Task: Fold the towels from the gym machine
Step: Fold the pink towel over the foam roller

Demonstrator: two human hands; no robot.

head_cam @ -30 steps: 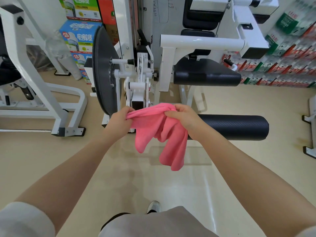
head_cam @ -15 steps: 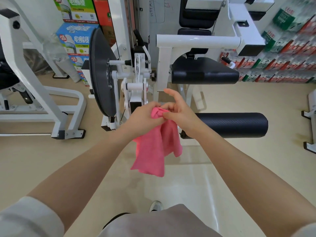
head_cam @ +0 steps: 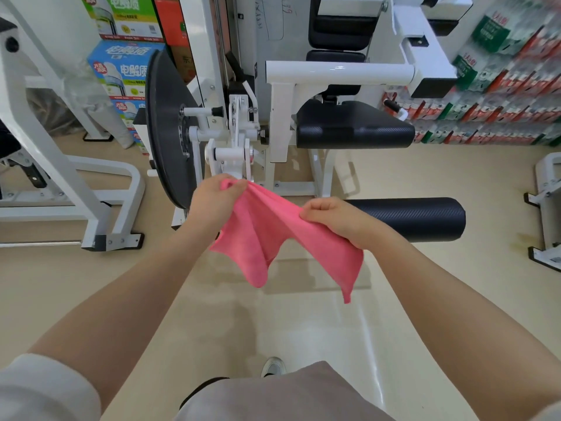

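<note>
Both hands apart, left hand [head_cam: 217,197] and right hand [head_cam: 329,215] each pinching the pink towel [head_cam: 273,235] in midair.

A gym: white weight machine [head_cam: 243,138], black padded roller [head_cam: 425,218], stacked drink cartons [head_cam: 124,71].

A pink towel [head_cam: 267,235] hangs in the air in front of the white gym machine [head_cam: 337,71], stretched along its top edge between 2 raised points. It is unfolded and rumpled, with 2 corners drooping in soft points, the right corner hanging lowest above the floor.
</note>
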